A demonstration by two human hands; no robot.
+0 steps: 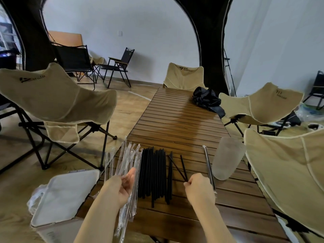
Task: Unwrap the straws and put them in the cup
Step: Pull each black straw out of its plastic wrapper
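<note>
Several bare black straws (154, 172) lie side by side on the slatted wooden table (175, 120). Left of them lies a heap of clear plastic wrappers (126, 160). My left hand (125, 185) hovers over the wrappers, palm turned inward, fingers straight and holding nothing. My right hand (199, 187) pinches the near ends of two black straws (180, 168) that fan away from it. A single wrapped straw (209, 170) lies just right of that hand. A frosted plastic cup (226, 158) stands further right with no straws showing in it.
A white-lidded bin (66, 195) stands by the table's near left corner. Beige folding chairs (57, 95) surround the table, one (287, 172) close on the right. A black bundle of fabric (206, 99) lies at the table's far right.
</note>
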